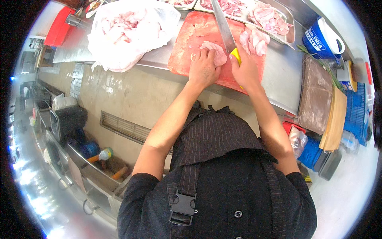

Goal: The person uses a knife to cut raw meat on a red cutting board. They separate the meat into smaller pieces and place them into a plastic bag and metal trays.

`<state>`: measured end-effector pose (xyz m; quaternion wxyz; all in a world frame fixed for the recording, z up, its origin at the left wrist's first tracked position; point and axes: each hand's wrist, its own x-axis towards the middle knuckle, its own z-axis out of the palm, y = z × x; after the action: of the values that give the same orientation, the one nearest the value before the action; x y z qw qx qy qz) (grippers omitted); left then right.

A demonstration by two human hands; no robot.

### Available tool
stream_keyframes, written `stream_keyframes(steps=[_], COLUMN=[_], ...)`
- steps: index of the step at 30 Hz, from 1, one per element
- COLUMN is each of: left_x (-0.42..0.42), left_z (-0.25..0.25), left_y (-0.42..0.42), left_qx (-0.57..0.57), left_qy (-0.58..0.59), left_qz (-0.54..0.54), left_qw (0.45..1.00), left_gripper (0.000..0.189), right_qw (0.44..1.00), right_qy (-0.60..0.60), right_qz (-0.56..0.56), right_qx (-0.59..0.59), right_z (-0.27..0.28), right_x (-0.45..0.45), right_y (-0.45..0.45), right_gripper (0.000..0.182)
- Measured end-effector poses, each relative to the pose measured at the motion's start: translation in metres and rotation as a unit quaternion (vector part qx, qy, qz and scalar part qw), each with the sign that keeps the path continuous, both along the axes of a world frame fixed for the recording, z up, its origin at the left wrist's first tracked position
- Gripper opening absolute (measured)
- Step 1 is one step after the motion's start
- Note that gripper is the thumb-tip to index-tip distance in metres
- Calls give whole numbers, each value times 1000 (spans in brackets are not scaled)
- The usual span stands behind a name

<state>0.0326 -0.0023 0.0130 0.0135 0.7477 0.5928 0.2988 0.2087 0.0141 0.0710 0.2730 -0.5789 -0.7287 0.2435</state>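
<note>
On the red cutting board point(191, 33) my left hand point(204, 68) presses its fingers onto a piece of pale pink raw meat point(220, 53). My right hand point(246, 69) grips the yellow handle of a long-bladed kitchen knife point(224, 28). The blade points away from me, just right of the held piece. Another pale piece of raw meat point(254, 40) lies at the board's right side, beyond my right hand. Left of the board, a white plastic bag point(98, 35) lies opened around a heap of raw meat pieces point(128, 25).
Steel trays behind the board hold cut meat point(226, 7) and larger pale pieces point(267, 18). A blue bucket point(317, 38) with printed writing stands right, near a brown tray point(315, 92) and a wooden board point(334, 119). The steel counter's front edge point(283, 104) runs before me.
</note>
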Motion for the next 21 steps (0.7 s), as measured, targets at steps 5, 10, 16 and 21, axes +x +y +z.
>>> stream_keyframes(steps=[5,10,16,21], left_x=[5,0,30,83], left_z=[7,21,64,105], left_y=[36,59,75,154], left_qx=[-167,-218,-41,128], left_qy=[78,-32,-90,5], left_qz=[48,48,3,-71], left_qw=[982,974,995,989], left_gripper=[43,33,36,42], right_qw=[990,998,992,987], right_qy=[2,20,36,7], right_qz=[-3,-60,-107,-121], right_qx=[143,8,-51,-106], right_z=[-42,-46,-32,-24], right_x=[26,36,44,44], right_y=[-25,-51,-65,-70], right_gripper=[51,51,51,51])
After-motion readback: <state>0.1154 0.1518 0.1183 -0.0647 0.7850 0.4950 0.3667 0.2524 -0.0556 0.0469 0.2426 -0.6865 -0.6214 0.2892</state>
